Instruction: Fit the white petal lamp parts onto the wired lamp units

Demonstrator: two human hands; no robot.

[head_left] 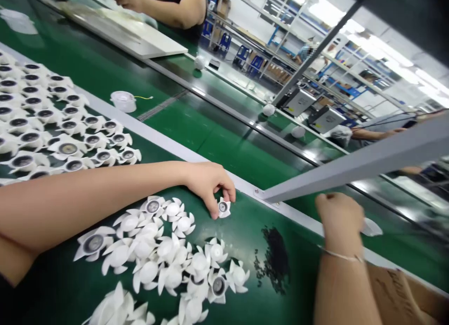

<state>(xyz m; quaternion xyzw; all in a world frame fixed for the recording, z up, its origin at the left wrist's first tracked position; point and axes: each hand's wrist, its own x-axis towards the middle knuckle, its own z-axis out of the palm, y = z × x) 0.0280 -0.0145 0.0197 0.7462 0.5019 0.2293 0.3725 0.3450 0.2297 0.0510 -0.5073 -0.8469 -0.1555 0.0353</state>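
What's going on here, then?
A person's left hand pinches a small white plastic fan with a dark round hub on a green conveyor belt. Their right hand grips another white plastic piece. Loose white fans lie heaped beside a pile of small black bits. A co-worker's bare arm shows across the belt.

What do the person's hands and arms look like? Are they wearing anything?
Both arms are bare, without sleeves, and the left hand and the right hand wear no gloves. A thin silver bracelet circles the right wrist; the left arm has none.
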